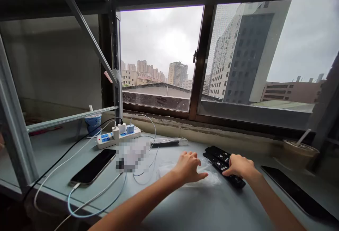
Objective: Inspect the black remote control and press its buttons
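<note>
A flat, clear plastic bag (190, 176) lies on the pale grey table (201, 210), and the left hand (188, 167) is laid on top of it, fingers loosely spread and pressed down flat, pinching nothing. Just at three o'clock of that hand, the right hand (239, 166) is set, knuckles up, fingers curled downward onto a long black remote control with small pale buttons (225, 169); whether the remote is actually gripped or only touched cannot be told. A second black remote of the same kind (217, 152) lies touching it at its eleven o'clock side.

The step in hand is judged to be the steadying of the bag while the remote is taken up. For the next move, a firm hold on the remote's near end and an opened bag mouth would be called for.

At nine o'clock of the left hand a blurred patch is seen, and beyond it a black smartphone (93, 166) on a white cable (87, 199). At ten o'clock a white power strip with blue sockets (118, 137) holds several chargers, with a blue paper cup (93, 123) behind it. At three o'clock of the right hand another dark flat device (296, 192) and a lidded drink cup with a straw (298, 152) are seen.

No brand, label or writing can be read anywhere.
</note>
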Action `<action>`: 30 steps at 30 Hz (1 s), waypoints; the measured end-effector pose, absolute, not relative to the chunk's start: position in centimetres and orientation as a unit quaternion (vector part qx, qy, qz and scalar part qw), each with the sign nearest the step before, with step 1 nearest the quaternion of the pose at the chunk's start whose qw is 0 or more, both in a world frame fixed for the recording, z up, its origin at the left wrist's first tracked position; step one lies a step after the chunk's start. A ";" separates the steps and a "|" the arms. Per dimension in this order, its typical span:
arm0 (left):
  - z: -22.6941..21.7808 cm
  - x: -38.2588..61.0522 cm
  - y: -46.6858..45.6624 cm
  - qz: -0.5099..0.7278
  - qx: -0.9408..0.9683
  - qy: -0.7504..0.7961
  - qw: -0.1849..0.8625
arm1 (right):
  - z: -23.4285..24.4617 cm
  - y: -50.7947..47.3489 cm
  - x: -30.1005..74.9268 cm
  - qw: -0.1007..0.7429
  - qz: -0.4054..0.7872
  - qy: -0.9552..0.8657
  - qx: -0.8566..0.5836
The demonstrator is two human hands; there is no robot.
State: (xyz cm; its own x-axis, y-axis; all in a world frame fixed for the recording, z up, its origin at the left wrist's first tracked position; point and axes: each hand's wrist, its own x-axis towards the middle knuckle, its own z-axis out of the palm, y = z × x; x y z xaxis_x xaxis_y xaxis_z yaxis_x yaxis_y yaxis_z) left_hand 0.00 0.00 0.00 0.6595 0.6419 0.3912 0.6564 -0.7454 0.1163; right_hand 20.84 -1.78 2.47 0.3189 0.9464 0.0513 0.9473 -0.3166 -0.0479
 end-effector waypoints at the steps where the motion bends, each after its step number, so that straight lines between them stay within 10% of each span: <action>1: -0.6 0.6 0.9 -0.182 -0.913 -0.364 0.021 | 2.3 -1.7 20.7 0.023 -0.003 -0.586 -0.810; 30: -0.6 -4.7 4.3 -0.327 -0.803 -0.487 0.100 | -2.0 -2.2 21.3 0.184 0.027 -0.623 -0.760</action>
